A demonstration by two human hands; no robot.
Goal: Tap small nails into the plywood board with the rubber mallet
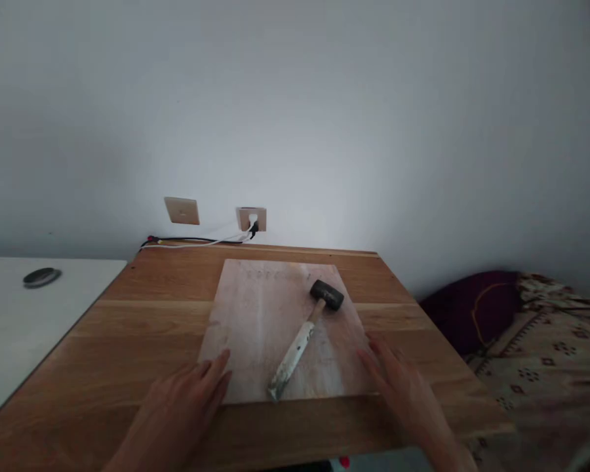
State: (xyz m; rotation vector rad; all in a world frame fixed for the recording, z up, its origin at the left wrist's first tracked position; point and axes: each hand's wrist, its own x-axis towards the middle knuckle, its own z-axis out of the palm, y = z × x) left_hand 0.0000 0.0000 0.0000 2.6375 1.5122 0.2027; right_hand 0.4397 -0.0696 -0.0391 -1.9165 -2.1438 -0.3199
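The left hand (179, 410) and the right hand (406, 393) lie nearest the camera, palms down on either side of a pale slab (246, 328). The fingers (216, 370) of both hands are open and lightly spread, pinching nothing. The left fingers reach over the slab's left edge; the right fingers (376, 351) sit at its right edge.

A rubber mallet (327, 295) lies flat on the slab between the hands, touching neither. Its paint-stained wooden handle (295, 351) runs diagonally, with the butt at the slab's near edge and the black head toward the far right corner. The butt lies nearer the left fingers; the head lies just beyond the right fingers.

Good practice: keep both palms flat and the fingers clear of the mallet's line, so the slab stays steady.

The slab rests on a wooden desk (152, 314). To the left, a white desk (39, 347) carries a dark round disc (42, 277). Behind, cables (191, 241) run to a wall socket (250, 219). To the right lie a maroon cushion (472, 311) and patterned cloth (545, 367).
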